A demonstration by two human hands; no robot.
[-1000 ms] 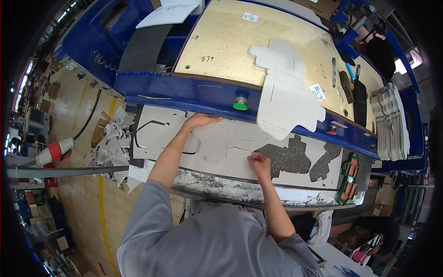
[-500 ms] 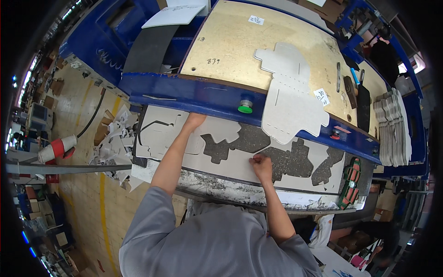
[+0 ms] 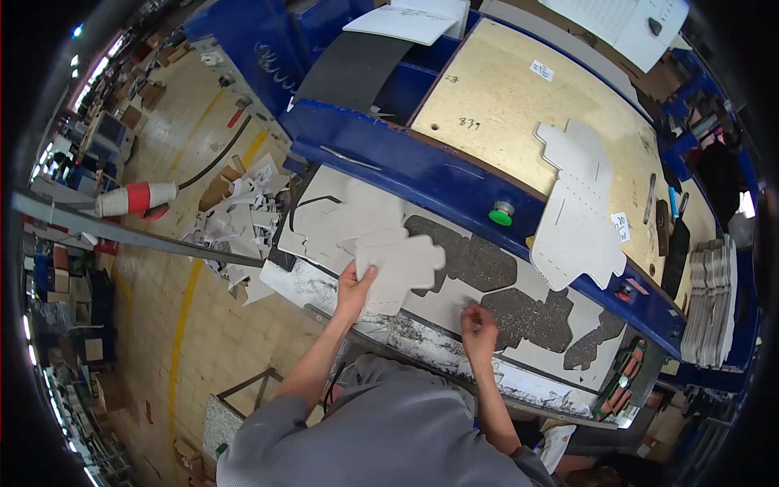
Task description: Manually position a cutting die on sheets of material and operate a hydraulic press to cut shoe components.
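Observation:
My left hand [image 3: 354,290] grips a die-cut cardboard piece [image 3: 399,269] by its left edge, thumb on top. The pale grey piece is raised over the left part of a cut cardboard sheet [image 3: 454,302]. Dark speckled bed [image 3: 527,315] shows through the sheet's cut-out openings. Beside one of these openings, my right hand [image 3: 479,331] is closed low over the sheet with fingers curled together. Whatever lies between those fingertips is too small to make out. Similar die-cut cardboard pieces [image 3: 572,213] lie stacked on the wooden board, overhanging the blue machine beam.
The blue beam [image 3: 389,166] with a green button [image 3: 501,213] runs behind the bed. A wooden board [image 3: 487,89] carries pens and a dark-bladed tool. Stacked cardboard [image 3: 708,304] stands right; a green-and-red tool [image 3: 623,377] lies on the bed's right end. Scraps [image 3: 235,219] heap left.
My left hand came back from under the beam and lifted the cardboard piece off the sheet. My right hand stays low by the openings. The whole view has turned and shifted.

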